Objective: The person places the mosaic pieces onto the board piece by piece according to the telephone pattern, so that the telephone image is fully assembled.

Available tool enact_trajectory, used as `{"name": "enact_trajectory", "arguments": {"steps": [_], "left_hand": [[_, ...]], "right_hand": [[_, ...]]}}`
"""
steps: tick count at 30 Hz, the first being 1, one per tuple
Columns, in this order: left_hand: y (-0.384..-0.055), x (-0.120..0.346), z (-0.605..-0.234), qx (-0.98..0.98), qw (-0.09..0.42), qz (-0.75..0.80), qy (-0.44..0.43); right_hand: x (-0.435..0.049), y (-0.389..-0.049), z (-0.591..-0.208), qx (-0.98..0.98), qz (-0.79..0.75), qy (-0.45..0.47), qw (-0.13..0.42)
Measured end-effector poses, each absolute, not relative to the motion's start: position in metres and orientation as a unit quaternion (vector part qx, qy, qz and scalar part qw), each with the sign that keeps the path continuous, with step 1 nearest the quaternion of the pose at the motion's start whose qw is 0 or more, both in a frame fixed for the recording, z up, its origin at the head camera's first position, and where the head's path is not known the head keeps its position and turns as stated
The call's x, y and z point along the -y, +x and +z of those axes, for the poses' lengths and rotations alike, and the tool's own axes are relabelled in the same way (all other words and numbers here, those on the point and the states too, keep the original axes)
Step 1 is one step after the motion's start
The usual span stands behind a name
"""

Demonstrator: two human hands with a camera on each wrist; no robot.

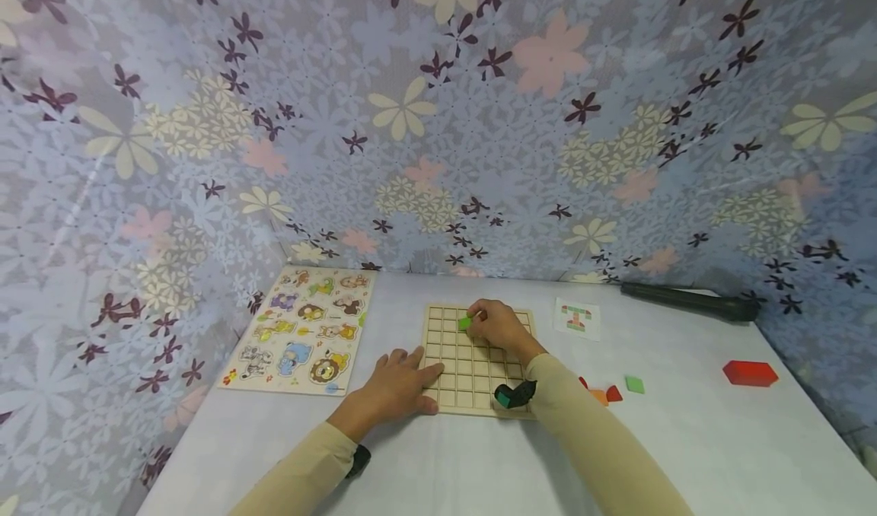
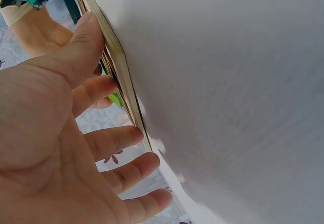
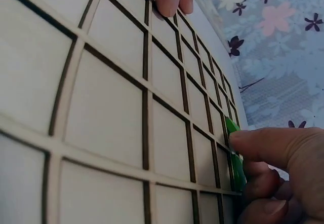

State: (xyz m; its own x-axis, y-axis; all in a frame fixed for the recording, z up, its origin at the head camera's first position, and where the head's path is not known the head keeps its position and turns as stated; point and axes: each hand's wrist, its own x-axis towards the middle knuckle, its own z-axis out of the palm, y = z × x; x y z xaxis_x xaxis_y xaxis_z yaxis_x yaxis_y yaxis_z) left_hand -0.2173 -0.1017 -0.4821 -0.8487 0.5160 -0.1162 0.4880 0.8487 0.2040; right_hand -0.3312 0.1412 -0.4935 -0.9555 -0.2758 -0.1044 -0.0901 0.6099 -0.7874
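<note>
A wooden grid board (image 1: 466,379) with square cells lies flat on the table. My right hand (image 1: 500,326) reaches over its far part and pinches a small green piece (image 1: 464,323) between thumb and fingers at a cell near the far edge. In the right wrist view, green (image 3: 237,172) shows on both sides of the thumb; whether it is one piece or two I cannot tell. At the board's near left edge, my left hand (image 1: 400,385) rests with fingers spread, and its fingertips touch the rim and a cell.
Left lies an animal puzzle board (image 1: 277,383). A pattern card (image 1: 577,329) sits right of the grid. Near my right forearm are orange (image 1: 599,396), red (image 1: 613,394) and green (image 1: 635,384) pieces. Farther right are a red block (image 1: 750,373) and a black rod-like object (image 1: 685,300).
</note>
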Motion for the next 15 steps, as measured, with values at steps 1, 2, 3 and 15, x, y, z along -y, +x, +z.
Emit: {"name": "enact_trajectory", "arguments": {"steps": [1,2,3,15], "left_hand": [[-0.217,0.102,-0.482,-0.958,0.083,0.083,0.263],[-0.218,0.102,-0.482,-0.958,0.081,0.082,0.264],[-0.218,0.102,-0.482,-0.957,0.080,0.082,0.265],[-0.216,0.101,-0.478,-0.957,0.083,0.081,0.264]], "right_hand": [[-0.141,-0.331,-0.493,-0.893,-0.425,-0.103,0.108],[-0.141,-0.331,-0.493,-0.895,-0.421,-0.104,0.108],[-0.141,-0.331,-0.493,-0.897,-0.416,-0.105,0.107],[-0.151,-0.327,-0.482,-0.898,-0.413,-0.106,0.103]]}}
